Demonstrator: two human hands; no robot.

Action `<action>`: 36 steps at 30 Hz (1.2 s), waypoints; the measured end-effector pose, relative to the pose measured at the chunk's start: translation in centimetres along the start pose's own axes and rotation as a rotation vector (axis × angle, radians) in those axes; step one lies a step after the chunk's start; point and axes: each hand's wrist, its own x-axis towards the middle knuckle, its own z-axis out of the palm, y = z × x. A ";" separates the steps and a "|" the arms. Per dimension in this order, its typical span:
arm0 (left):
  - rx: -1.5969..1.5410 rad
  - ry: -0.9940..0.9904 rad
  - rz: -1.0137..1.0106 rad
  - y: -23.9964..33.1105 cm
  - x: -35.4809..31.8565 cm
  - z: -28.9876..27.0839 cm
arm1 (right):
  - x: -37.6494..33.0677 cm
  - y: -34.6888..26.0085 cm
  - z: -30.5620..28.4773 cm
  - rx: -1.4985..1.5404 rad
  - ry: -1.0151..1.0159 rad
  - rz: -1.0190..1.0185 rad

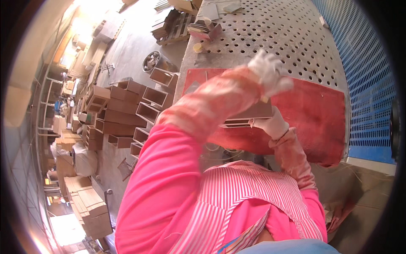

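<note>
A brown box-like piece [253, 111] with open slots along its near side sits on a red cloth [313, 122] over the workbench. My right hand [272, 123], in a white glove, closes on the right end of the piece. My left hand [270, 74], also gloved, is raised just above and beyond it, its arm crossing over the cloth. Motion blur smears the left fingers, so their grip cannot be made out. A small yellowish bit [264, 100] shows under the left hand, too small to name. My left forearm hides part of the piece.
The bench top [270, 25] is full of round holes. On its far left stand a small box of flat pieces [204, 29] and a yellow roll [197, 47]. A blue perforated panel [363, 72] borders the right. Open brown boxes [122, 108] and a bin [158, 61] stand left.
</note>
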 end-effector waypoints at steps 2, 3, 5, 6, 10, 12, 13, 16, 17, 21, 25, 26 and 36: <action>-0.042 0.296 0.154 3.3 -5.2 1.4 | -0.2 -0.1 1.1 0.341 0.075 -0.224; -0.190 0.429 0.204 4.4 -7.7 2.0 | -0.3 -0.2 1.5 0.457 0.094 -0.250; -0.352 0.194 0.317 3.2 -11.9 1.8 | -0.3 -0.3 1.9 0.294 0.115 -0.246; -0.360 0.196 0.204 1.7 -12.8 1.1 | -0.1 -0.4 1.7 0.188 0.110 -0.224; -0.138 0.291 -0.202 -4.0 -13.6 -1.5 | -0.1 -0.4 0.3 -0.027 0.071 -0.104; 0.239 0.047 -0.184 -4.1 -13.9 -1.9 | -0.2 -0.1 -0.2 -0.100 0.062 -0.084; 0.027 0.148 -0.133 -3.7 -14.4 -1.6 | -0.3 0.2 -0.3 -0.087 0.069 -0.134; -0.376 0.174 -0.243 -3.0 -16.3 0.0 | -0.4 0.9 -0.4 -0.066 0.077 -0.184; -0.470 0.358 -0.456 -2.9 -16.9 1.1 | -0.5 1.2 -0.5 -0.078 0.087 -0.158; -0.901 0.329 -0.971 -8.5 -17.7 6.0 | -0.7 1.8 -2.2 0.013 0.207 -0.179; -0.993 0.549 -0.992 -7.3 -18.0 15.1 | -1.6 1.8 -6.0 0.276 0.341 -0.308; -0.881 0.594 -1.144 -6.9 -18.8 17.2 | -2.1 1.8 -7.0 0.331 0.386 -0.317; -0.662 -0.132 -1.286 -2.8 -22.0 23.9 | -4.8 3.9 -13.8 0.678 0.558 -0.406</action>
